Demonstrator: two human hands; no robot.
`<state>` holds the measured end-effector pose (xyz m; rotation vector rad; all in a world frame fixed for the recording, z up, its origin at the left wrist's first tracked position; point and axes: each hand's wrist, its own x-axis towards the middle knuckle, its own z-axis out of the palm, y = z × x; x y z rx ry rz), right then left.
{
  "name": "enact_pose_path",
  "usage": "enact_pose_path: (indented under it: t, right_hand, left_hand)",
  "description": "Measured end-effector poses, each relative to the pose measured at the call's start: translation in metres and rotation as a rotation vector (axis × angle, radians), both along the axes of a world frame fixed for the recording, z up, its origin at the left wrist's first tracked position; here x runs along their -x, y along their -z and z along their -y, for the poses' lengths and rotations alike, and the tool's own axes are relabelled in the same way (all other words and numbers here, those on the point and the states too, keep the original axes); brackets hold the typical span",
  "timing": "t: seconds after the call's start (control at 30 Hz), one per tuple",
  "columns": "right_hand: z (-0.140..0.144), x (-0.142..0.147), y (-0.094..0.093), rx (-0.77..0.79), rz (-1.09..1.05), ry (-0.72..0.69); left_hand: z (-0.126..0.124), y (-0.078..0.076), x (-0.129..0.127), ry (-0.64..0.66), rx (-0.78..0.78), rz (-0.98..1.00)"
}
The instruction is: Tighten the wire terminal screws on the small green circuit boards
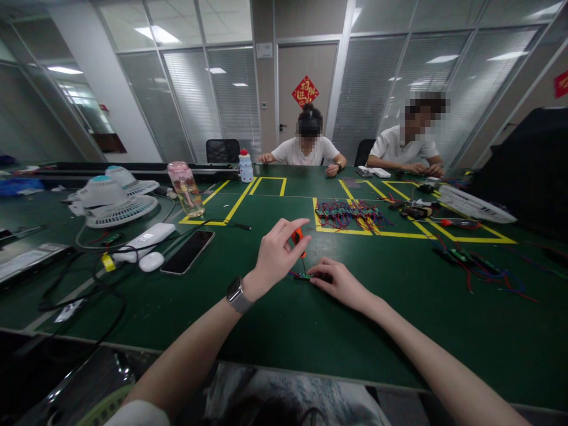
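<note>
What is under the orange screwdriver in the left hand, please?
Below the screwdriver is a small green circuit board, the right hand at its edge. The board's underside and the tabletop beneath are hidden.

Desk [284,337]: green, marked with yellow tape [240,202].
Phone [188,252]: screen up, just beside a white rounded case [151,262].
White fans [103,194]: two, on the left.
Pink-lidded bottle [186,192]: clear, between the fans and a light-blue bottle [245,168].
Door [306,59]: behind, bearing a red diamond sign [305,92].
Two people [307,152]: seated across, in white shirts.
</note>
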<state>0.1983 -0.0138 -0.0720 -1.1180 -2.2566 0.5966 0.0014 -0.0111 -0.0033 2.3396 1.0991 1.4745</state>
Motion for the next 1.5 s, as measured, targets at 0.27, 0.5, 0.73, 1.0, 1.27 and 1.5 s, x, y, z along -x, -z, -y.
enact_pose_path:
  t: [0.27, 0.5, 0.73, 1.0, 1.27, 1.5]
  right_hand:
    - [0.0007, -0.0006, -0.0013, -0.004, 0.007, 0.001]
    - [0.0009, -0.0006, -0.0016, 0.001, 0.013, 0.006]
    - [-0.0001, -0.001, 0.0, -0.004, 0.009, 0.002]
    - [-0.0006, -0.0013, 0.0009, -0.009, 0.005, 0.004]
    - [0.0005, -0.0006, 0.0004, 0.0, 0.002, 0.003]
    - [0.0007, 0.0003, -0.0006, 0.001, 0.003, 0.006]
  left_hand:
    - [-0.0023, 0.0013, -0.0012, -0.005, 0.02, 0.071]
    - [-0.0045, 0.0021, 0.0002, -0.022, 0.081, 0.05]
    - [-0.003, 0.0005, 0.0013, -0.041, 0.026, 0.013]
    - [-0.0018, 0.002, -0.0007, -0.009, -0.011, 0.009]
    - [-0.0003, 0.0039, -0.0024, 0.02, 0.026, 0.007]
    - [-0.0005, 0.0033, -0.0009, -0.011, 0.005, -0.011]
